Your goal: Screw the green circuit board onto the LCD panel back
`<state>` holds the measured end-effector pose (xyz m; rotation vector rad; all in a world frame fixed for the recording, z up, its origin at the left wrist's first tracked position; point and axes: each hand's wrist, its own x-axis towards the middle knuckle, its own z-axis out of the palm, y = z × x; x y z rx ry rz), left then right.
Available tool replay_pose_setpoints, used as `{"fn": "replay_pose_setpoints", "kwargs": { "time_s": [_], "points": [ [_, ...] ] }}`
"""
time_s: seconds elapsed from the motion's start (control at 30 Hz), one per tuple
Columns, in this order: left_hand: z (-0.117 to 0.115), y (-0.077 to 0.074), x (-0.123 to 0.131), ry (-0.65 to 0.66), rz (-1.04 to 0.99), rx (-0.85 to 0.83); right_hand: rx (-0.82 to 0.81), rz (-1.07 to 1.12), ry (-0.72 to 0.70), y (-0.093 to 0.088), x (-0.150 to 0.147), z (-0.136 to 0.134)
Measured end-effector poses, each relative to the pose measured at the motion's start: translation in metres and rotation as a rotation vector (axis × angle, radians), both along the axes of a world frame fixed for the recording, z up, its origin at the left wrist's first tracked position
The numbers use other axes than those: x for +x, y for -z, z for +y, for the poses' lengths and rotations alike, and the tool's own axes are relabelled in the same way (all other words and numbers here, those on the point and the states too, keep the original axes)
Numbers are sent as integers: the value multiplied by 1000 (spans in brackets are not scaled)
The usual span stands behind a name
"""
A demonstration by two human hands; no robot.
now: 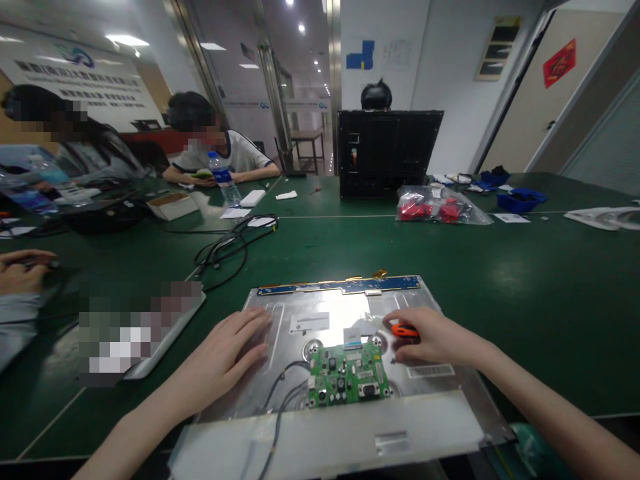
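A flat metal display panel (295, 367) lies back side up in front of me, with a green circuit board (349, 375) at its middle and a blue circuit strip (340, 286) along its far edge. My left hand (240, 343) rests on the panel's left part, fingers stretched out and holding nothing. Curled over the panel's right part, my right hand (425, 337) grips a small orange-and-black tool (404, 331); its tip is hidden, so its exact kind does not show. Dark cables (283, 400) run from the board's left side toward me.
To the left lie a tablet-like slab (170, 327), a bundle of black cables (233, 243) and another person's hand (25, 270). A black monitor back (387, 153), a bag of red parts (443, 205) and a blue tray (521, 200) stand farther back. Two people sit across the table's left side.
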<state>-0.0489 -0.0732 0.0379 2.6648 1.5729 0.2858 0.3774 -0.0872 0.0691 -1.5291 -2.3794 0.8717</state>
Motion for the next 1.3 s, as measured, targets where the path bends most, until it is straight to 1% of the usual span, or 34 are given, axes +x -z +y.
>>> {"fn": "replay_pose_setpoints", "kwargs": {
  "time_s": [0.1,0.2,0.37,0.5,0.6,0.7,0.8,0.93,1.1,1.2,1.3],
  "points": [
    [-7,-2,1,40,-53,-11,23,8,-1,-2,2,3],
    [-12,-6,4,69,-101,-56,59,-23,2,2,1,8],
    [-23,-20,11,169,-201,-238,89,-82,30,10,-3,15],
    [-34,-33,17,181,-239,-362,44,-58,-35,4,-8,4],
    [-37,-37,21,193,-272,-381,-8,-24,-103,0,-13,-10],
    [-38,-36,25,199,-295,-388,0,20,-109,2,-16,-21],
    [-38,-33,32,222,-304,-400,25,24,-109,5,-17,-25],
    [-36,-29,42,258,-312,-384,51,30,-144,1,-15,-28],
    [-31,-23,46,278,-337,-390,1,22,-141,-6,-14,-30],
    [-29,-20,45,270,-347,-407,-46,47,-116,-5,-13,-29],
    [-26,-18,44,263,-353,-387,-76,37,-87,-2,-13,-27]
  ]
}}
